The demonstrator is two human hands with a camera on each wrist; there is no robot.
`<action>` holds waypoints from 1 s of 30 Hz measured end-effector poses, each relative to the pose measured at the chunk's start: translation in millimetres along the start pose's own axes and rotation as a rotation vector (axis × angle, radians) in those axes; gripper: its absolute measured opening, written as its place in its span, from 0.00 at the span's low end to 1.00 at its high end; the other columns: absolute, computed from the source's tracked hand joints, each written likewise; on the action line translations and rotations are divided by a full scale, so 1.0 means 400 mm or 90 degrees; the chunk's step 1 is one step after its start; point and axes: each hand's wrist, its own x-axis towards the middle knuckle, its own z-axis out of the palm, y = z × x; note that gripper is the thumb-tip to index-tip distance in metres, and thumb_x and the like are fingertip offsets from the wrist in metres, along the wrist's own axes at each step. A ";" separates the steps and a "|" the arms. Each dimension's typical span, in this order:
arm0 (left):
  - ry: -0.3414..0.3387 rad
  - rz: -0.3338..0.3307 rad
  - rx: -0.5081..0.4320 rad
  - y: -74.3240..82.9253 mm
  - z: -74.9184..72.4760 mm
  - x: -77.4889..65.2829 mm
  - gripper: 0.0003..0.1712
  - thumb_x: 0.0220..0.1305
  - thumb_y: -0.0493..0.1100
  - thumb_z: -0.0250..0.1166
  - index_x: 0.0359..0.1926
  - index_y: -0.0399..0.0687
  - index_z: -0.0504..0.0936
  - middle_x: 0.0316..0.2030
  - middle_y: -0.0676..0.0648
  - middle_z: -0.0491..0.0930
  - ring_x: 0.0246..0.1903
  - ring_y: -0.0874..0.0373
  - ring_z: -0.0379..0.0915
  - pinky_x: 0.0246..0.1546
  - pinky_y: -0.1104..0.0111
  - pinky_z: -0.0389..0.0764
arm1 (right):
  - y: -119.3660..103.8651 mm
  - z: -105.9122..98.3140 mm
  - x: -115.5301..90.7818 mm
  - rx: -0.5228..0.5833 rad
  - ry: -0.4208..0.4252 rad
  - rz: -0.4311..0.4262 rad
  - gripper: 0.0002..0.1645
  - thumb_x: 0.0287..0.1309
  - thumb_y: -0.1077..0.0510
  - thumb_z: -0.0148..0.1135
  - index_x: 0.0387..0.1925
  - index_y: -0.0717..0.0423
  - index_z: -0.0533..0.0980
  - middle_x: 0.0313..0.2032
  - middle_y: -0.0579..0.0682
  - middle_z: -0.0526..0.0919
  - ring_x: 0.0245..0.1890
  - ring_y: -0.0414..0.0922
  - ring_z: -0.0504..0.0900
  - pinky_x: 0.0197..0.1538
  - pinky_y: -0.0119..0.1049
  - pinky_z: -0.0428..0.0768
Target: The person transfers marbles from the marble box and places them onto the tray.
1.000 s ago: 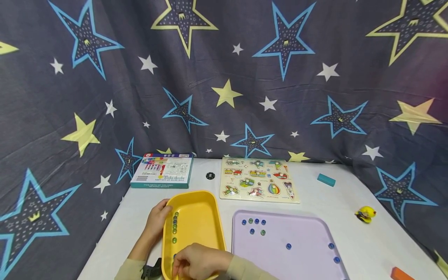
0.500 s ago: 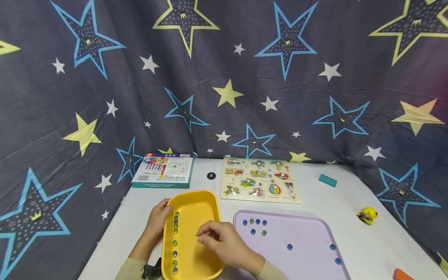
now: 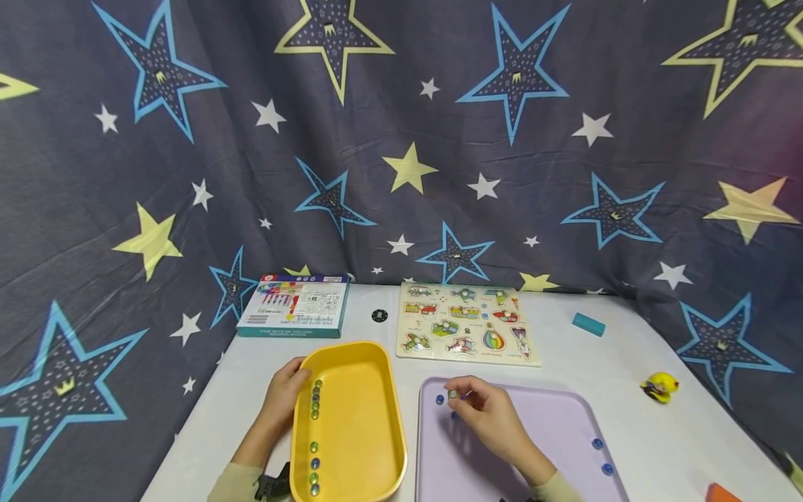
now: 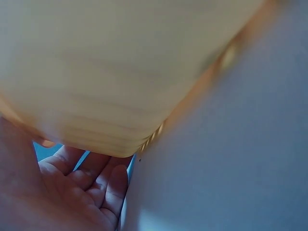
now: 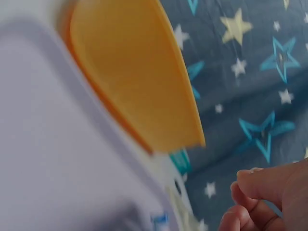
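Foremost: orange block (image 3: 721, 493), cut off by the lower edge.

Next: deep yellow rounded rectangular tray (image 3: 354, 432), its left rim gripped by the left hand (image 3: 282, 401); the left wrist view alone reveals fingers (image 4: 96, 175) curled beneath. Inside, along the left wall: a broken line of green and blue glass marbles (image 3: 315, 463).

Beside it: shallow lilac tray (image 3: 552, 418). Right hand (image 3: 479, 411) above, thumb and forefinger bracketing a small greenish marble (image 3: 452, 394), visible only from the head; whether pinched, cannot be told. Blue marbles adjoin.

Beyond: yellow toy duck (image 3: 660, 387), cream picture-puzzle board (image 3: 467, 324), teal-edged printed box (image 3: 293, 307), teal block (image 3: 588, 324).

Rearmost: dark star-patterned curtain (image 3: 357, 132).
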 end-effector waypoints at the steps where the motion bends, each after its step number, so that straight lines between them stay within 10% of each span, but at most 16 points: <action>1: -0.003 0.000 -0.004 0.000 0.000 0.000 0.16 0.64 0.44 0.49 0.49 0.46 0.74 0.37 0.40 0.77 0.29 0.51 0.74 0.31 0.68 0.78 | 0.022 -0.011 -0.001 -0.014 0.014 0.010 0.13 0.45 0.66 0.66 0.36 0.52 0.78 0.26 0.47 0.78 0.16 0.35 0.68 0.18 0.28 0.68; 8: -0.012 0.003 -0.018 0.001 -0.004 -0.001 0.17 0.64 0.44 0.50 0.50 0.44 0.74 0.37 0.38 0.76 0.29 0.51 0.73 0.31 0.68 0.78 | 0.116 -0.063 -0.016 -0.099 0.071 0.068 0.10 0.44 0.61 0.68 0.33 0.50 0.80 0.21 0.41 0.77 0.16 0.35 0.70 0.18 0.29 0.69; 30: -0.015 -0.008 -0.019 0.004 0.004 -0.002 0.16 0.64 0.45 0.48 0.50 0.48 0.73 0.39 0.41 0.76 0.31 0.49 0.74 0.32 0.66 0.78 | 0.152 -0.087 -0.036 -0.279 -0.017 0.159 0.10 0.38 0.62 0.70 0.26 0.47 0.79 0.19 0.37 0.73 0.21 0.34 0.69 0.27 0.27 0.69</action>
